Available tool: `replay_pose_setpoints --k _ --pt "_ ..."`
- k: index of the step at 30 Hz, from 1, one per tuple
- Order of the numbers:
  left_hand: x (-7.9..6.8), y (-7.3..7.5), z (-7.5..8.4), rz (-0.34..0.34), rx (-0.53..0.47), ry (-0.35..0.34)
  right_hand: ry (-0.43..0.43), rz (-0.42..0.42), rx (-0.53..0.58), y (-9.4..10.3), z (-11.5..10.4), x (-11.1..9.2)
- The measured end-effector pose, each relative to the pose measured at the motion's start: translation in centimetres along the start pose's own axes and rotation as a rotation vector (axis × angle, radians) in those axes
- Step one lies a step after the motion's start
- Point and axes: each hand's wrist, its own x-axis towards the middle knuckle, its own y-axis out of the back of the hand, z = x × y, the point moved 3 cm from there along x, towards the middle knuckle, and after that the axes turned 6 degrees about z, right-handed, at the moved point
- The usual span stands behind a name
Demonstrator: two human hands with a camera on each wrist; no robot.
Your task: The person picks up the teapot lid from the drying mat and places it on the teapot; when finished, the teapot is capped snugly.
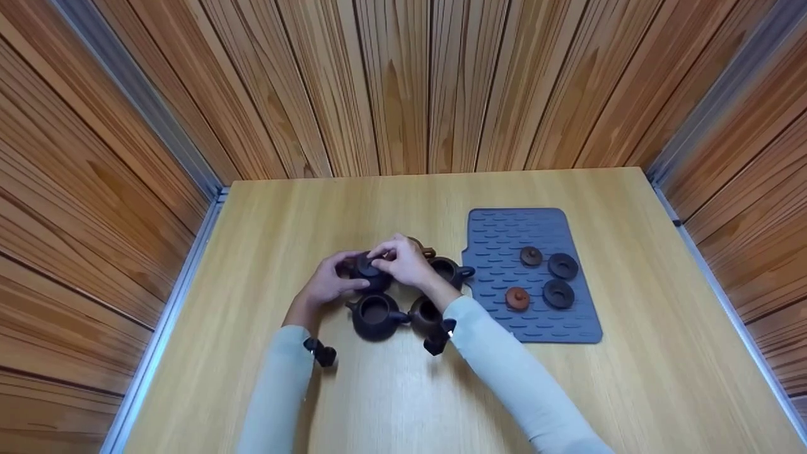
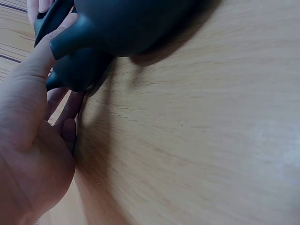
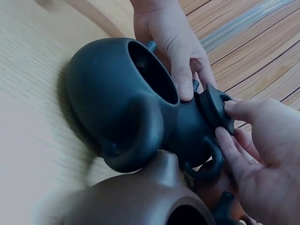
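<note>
A small black teapot [image 1: 376, 283] stands at the left of a group of teapots. My left hand [image 1: 326, 280] holds its body, the thumb on the near side and the fingers round the far side. With thumb and fingers, my right hand [image 1: 408, 263] pinches a black lid [image 3: 216, 108] at the teapot's mouth. In the right wrist view the lid sits over the opening; whether it is fully seated I cannot tell. Nearer to me is a larger dark teapot [image 1: 373, 317] without a lid, its spout [image 2: 70, 41] close to my left thumb in the left wrist view.
A brown lidless teapot [image 1: 425, 313] and another dark one [image 1: 445, 269] stand to the right, partly under my right arm. An orange-brown teapot [image 1: 427, 251] is mostly hidden behind my right hand. On a grey mat [image 1: 498, 239] lie several lids, including a reddish lid [image 1: 517, 299].
</note>
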Motion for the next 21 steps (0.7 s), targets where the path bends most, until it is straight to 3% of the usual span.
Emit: replay_pose_setpoints --k 8,13,21 --pt "0.1 0.2 -0.2 -0.01 -0.01 0.004 0.013 0.027 -0.024 -2.5 4.8 1.8" --pt "0.0 0.2 -0.2 -0.014 -0.014 0.025 -0.019 0.03 -0.031 -2.3 3.7 1.5" --pt "0.1 0.2 -0.2 -0.021 0.02 0.019 -0.01 0.019 -0.114 -3.0 4.5 1.7"
